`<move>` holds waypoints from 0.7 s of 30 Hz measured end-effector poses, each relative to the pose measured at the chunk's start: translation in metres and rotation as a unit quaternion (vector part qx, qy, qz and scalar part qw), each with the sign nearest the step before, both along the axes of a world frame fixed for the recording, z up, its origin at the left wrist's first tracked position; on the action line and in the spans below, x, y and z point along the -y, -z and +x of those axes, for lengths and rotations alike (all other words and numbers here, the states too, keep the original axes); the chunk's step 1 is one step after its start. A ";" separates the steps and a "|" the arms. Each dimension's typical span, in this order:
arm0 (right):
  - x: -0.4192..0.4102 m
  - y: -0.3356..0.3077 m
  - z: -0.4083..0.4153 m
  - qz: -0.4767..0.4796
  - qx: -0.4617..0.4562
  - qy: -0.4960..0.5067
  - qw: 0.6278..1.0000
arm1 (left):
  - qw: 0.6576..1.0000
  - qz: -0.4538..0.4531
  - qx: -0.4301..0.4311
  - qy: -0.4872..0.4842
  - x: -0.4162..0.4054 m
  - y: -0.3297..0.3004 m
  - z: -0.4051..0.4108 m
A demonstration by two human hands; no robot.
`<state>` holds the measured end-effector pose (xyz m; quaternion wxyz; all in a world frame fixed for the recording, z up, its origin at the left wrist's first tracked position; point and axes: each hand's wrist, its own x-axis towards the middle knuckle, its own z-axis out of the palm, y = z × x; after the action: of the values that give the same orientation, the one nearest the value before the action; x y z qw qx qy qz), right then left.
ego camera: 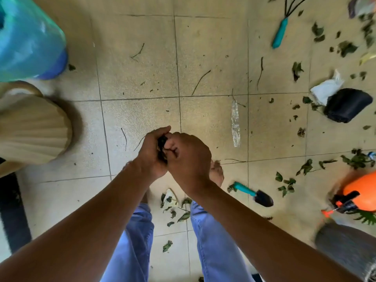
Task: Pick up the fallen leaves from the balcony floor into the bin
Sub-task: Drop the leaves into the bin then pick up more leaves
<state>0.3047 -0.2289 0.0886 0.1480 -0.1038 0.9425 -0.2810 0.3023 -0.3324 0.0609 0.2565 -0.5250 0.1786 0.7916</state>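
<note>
Both hands point(175, 153) together, curled grip.

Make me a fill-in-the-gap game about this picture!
Both hands, the left hand and the right hand, hold a dark clump of ____.
The small rake has a ____ handle.
The sprayer bottle is colored ____.
The trowel lies on the ____.

Missing words: leaves; teal; orange; floor

1. Beige square-tiled balcony floor point(142, 110) carries scattered dark green fallen leaves point(305, 167) and thin twigs.
2. On it lie a teal-handled black trowel point(254, 194), a teal-handled hand rake point(281, 31) and a black plastic pot point(345, 105) on its side.
</note>
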 end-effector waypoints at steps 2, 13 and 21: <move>0.007 0.003 -0.003 0.050 -0.067 -0.029 0.996 | 1.000 0.002 -0.011 0.017 0.004 0.002 -0.005; 0.038 0.016 0.033 0.070 0.008 -0.196 0.978 | 0.994 -0.040 0.048 0.091 0.050 0.033 0.017; 0.025 0.064 0.067 -0.060 0.136 0.053 0.988 | 0.990 -0.035 0.124 0.050 0.107 0.061 0.043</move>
<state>0.3712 -0.2544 0.0242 0.2528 -0.0228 0.8995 -0.3556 0.3450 -0.4395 0.0004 0.2975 -0.6184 0.1986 0.6997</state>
